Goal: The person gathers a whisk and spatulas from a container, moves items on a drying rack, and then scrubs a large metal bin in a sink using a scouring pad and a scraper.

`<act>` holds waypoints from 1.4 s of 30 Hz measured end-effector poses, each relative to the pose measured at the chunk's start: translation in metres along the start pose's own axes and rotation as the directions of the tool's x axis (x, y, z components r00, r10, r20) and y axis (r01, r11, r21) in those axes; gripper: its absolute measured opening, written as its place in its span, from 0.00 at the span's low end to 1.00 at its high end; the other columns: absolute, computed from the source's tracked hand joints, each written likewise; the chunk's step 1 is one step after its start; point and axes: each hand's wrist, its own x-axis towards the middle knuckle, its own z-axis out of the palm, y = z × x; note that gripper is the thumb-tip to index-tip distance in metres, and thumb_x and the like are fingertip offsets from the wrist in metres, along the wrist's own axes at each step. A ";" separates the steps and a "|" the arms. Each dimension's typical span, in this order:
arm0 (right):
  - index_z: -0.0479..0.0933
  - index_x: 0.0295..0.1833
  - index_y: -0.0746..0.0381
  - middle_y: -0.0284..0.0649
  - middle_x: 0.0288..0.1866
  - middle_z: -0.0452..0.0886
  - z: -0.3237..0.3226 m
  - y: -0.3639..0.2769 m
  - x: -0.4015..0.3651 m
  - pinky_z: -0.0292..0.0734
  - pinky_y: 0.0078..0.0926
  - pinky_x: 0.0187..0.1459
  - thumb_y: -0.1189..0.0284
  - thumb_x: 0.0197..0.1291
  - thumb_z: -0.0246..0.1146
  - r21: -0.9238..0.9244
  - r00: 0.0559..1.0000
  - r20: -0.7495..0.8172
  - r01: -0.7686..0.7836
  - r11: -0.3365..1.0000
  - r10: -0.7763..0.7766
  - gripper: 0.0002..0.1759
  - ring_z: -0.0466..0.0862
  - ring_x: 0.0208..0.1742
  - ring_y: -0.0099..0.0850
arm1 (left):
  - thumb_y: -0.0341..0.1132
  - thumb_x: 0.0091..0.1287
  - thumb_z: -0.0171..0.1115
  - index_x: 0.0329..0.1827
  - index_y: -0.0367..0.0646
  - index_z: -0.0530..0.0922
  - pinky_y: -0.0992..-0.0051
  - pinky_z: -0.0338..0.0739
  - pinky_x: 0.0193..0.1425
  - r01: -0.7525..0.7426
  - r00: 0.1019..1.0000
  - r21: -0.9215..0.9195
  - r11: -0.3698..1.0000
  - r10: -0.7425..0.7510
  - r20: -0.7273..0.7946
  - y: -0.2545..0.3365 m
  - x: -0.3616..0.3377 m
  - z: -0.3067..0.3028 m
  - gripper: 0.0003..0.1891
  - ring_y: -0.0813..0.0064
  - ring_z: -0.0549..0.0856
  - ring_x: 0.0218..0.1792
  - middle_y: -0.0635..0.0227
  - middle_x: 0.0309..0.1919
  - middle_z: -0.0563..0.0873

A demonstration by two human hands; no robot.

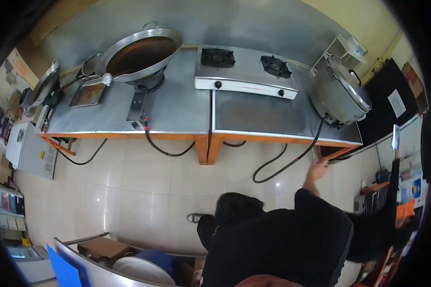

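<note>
Steel-topped table [261, 114] is seen bearing a lidded gas rice cooker [334, 93] beside a two-burner stove [246, 71]. Right hand [317, 170] is noted near the table's front edge; finger opening and hold cannot be told.

Slim flat item [396, 137], bright bluish-white, roughly upright in right hand [397, 153]; kind unclear. Large silver-grey cooker [337, 93], lid closed, on right end of worktop [268, 112]; black hose [292, 163] looping from base below edge, near left hand [319, 169].
</note>
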 end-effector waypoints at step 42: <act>0.82 0.33 0.63 0.39 0.22 0.80 -0.515 -1.235 -1.082 0.77 0.35 0.26 0.68 0.58 0.70 0.847 -0.769 0.515 0.387 0.364 -0.380 0.09 0.79 0.21 0.32 | 0.24 0.60 0.73 0.63 0.37 0.79 0.66 0.78 0.70 -0.750 0.637 -0.109 0.652 0.669 -0.382 1.353 0.403 -0.526 0.25 0.63 0.81 0.64 0.58 0.61 0.82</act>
